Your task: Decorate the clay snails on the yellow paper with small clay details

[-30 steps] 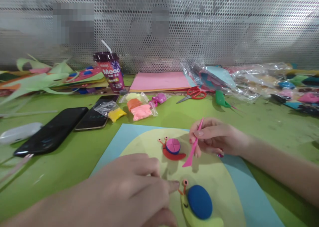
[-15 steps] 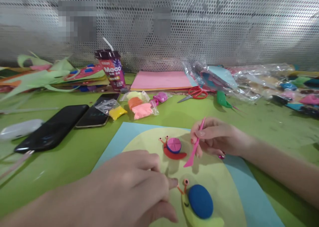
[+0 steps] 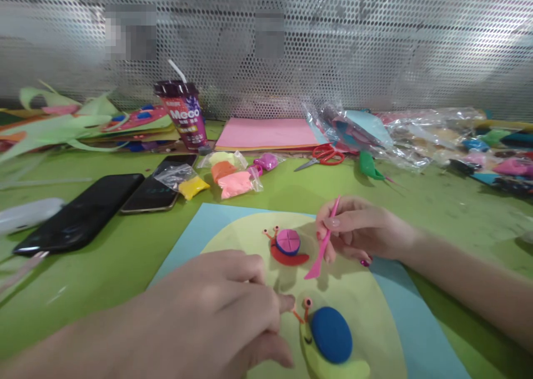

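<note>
My left hand (image 3: 216, 307) reaches over the paper from the lower left, thumb apart and some fingers bent. One extended fingertip meets the left eye stalk of a yellow clay snail (image 3: 312, 351) with a blue oval shell (image 3: 332, 334). Between the thumb and fingers of my right hand (image 3: 350, 229) is a pink plastic clay knife (image 3: 322, 248), its flat blade pointing down just above the paper. To the left of that blade lies a red clay snail (image 3: 287, 258) with a pink, cross-scored shell (image 3: 288, 241). Both snails rest on a yellow round sheet (image 3: 358, 290) on blue paper (image 3: 425, 318).
Two phones (image 3: 83, 212) (image 3: 160, 187) and a white device (image 3: 31, 213) lie left. Behind the paper are bagged clay pieces (image 3: 235, 185), red scissors (image 3: 327, 154) and a green tool (image 3: 368, 165). A drink cup (image 3: 183, 115), pink paper (image 3: 268, 133) and plastic bags (image 3: 433, 129) line the metal mesh wall.
The whole view has shifted slightly, so the table items sit a little further left. Both hands keep nearly the same pose over the paper.
</note>
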### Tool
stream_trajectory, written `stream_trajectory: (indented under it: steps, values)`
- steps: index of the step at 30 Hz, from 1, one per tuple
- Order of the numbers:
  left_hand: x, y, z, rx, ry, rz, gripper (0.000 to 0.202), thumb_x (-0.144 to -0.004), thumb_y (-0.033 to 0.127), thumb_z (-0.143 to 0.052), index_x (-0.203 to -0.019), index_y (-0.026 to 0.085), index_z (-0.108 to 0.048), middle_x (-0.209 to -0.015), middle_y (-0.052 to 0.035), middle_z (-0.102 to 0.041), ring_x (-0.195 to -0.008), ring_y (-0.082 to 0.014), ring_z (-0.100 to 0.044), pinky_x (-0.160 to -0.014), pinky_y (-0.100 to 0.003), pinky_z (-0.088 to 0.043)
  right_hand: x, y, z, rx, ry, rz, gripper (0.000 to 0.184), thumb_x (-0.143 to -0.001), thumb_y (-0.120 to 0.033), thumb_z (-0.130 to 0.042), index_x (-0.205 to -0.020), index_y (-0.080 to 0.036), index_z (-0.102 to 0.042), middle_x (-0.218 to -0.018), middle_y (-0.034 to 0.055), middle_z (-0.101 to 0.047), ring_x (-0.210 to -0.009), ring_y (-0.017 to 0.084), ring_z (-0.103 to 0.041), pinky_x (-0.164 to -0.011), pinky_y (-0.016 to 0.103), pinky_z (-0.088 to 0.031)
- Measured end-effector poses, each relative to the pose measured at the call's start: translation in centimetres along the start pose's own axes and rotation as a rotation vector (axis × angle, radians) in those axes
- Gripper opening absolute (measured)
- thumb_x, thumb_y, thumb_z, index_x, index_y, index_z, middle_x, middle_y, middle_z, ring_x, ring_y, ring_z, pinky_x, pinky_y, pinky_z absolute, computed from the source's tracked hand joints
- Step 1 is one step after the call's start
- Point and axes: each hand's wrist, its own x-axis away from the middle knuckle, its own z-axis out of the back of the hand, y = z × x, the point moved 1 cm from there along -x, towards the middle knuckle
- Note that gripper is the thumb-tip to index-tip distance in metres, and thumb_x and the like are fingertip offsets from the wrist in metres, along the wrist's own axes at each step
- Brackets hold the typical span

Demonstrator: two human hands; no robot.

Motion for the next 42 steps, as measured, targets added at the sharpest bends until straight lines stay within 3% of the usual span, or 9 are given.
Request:
stream_trajectory:
  steps: [7,13,18,24,27,32,42]
  values:
    - [-0.2,-1.2,0.8,-0.095,0.051,0.111,0.027,-0.089,0.035,-0.041,-0.074,0.020,-0.058,-0.073,0.0012,-0.061,-0.067,-0.0105,-0.055,-0.059,-0.020,-0.041,0.0,0.1,0.0,-0.079,0.038,-0.001,0.018,-0.084,-0.019,-0.048,-0.077,-0.009,-0.060,-0.064,0.0072,-0.065,-0.040,0.005,-0.052,-0.036,0.011,-0.042]
    - [0.0,-2.0,0.8,-0.153,0.008,0.178,0.027,-0.088,0.039,-0.040,-0.076,0.021,-0.056,-0.077,0.0017,-0.063,-0.070,-0.0121,-0.058,-0.060,-0.022,-0.042,-0.1,0.1,0.1,-0.095,0.040,-0.014,0.021,-0.087,-0.017,-0.040,-0.078,-0.010,-0.058,-0.064,0.0080,-0.065,-0.040,0.007,-0.053,-0.035,0.012,-0.041]
    - [0.2,-2.3,0.8,-0.156,0.118,0.242,0.021,-0.089,0.036,-0.038,-0.083,0.026,-0.055,-0.080,0.0042,-0.064,-0.071,-0.0118,-0.059,-0.060,-0.021,-0.042,0.0,0.1,0.0,-0.078,0.048,-0.019,0.018,-0.086,-0.020,-0.044,-0.078,-0.010,-0.057,-0.064,0.0080,-0.065,-0.040,0.006,-0.052,-0.036,0.012,-0.041]
    - [-0.1,-3.0,2.5,-0.236,0.261,0.378,0.016,-0.085,0.039,-0.045,-0.081,0.030,-0.058,-0.079,0.0082,-0.066,-0.068,-0.0120,-0.060,-0.059,-0.020,-0.044,0.2,0.0,-0.4,-0.017,0.057,0.001,0.014,-0.082,-0.022,-0.053,-0.076,-0.010,-0.059,-0.063,0.0060,-0.064,-0.041,0.006,-0.050,-0.037,0.012,-0.042]
    - [-0.4,-3.7,2.4,-0.180,0.197,0.421,0.014,-0.084,0.037,-0.048,-0.082,0.027,-0.058,-0.080,0.0074,-0.066,-0.068,-0.0119,-0.061,-0.059,-0.021,-0.044,0.2,-0.1,-0.5,-0.014,0.089,0.002,0.012,-0.080,-0.022,-0.056,-0.077,-0.011,-0.059,-0.064,0.0063,-0.065,-0.041,0.006,-0.051,-0.038,0.012,-0.042]
    - [-0.4,-4.5,1.1,-0.135,0.027,0.356,0.019,-0.088,0.029,-0.039,-0.082,0.020,-0.056,-0.082,0.0013,-0.065,-0.076,-0.0131,-0.060,-0.062,-0.022,-0.043,0.1,-0.2,-0.4,-0.049,0.137,-0.019,0.013,-0.077,-0.024,-0.059,-0.074,-0.012,-0.058,-0.061,0.0070,-0.065,-0.039,0.006,-0.052,-0.035,0.012,-0.040]
    - [-0.2,-4.7,0.7,-0.074,-0.049,0.447,0.018,-0.086,0.021,-0.038,-0.081,0.021,-0.055,-0.080,0.0013,-0.058,-0.073,-0.0105,-0.059,-0.060,-0.017,-0.045,0.0,-0.3,-0.6,-0.038,0.152,-0.042,0.014,-0.077,-0.027,-0.060,-0.073,-0.012,-0.059,-0.060,0.0065,-0.064,-0.039,0.006,-0.050,-0.035,0.012,-0.040]
